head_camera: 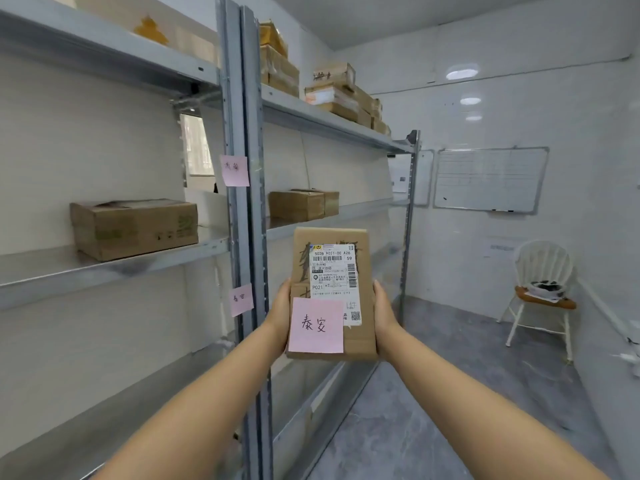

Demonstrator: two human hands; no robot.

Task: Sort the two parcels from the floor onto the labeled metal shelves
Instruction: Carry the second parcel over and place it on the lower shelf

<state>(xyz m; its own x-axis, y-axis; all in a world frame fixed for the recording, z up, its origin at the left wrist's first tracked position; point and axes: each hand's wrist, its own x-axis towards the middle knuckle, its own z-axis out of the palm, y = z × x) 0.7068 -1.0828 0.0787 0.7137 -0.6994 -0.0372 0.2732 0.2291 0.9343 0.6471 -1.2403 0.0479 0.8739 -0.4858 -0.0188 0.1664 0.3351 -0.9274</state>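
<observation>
- Parcel (332, 292): small cardboard box, held upright at chest height in front of the shelf upright (247, 202); pink note (316, 325) on its face.
- Left hand (278, 315) and right hand (384, 313): palms pressed flat against opposite long edges, closed on the box.
- Probably light and stiff; side edges suit the grip.
- Shelf labels (241, 299) too blurred to read; second parcel and floor pile out of view.

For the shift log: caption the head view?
Both hands, left hand and right hand, hold a pink-noted parcel before labeled metal shelves.
</observation>
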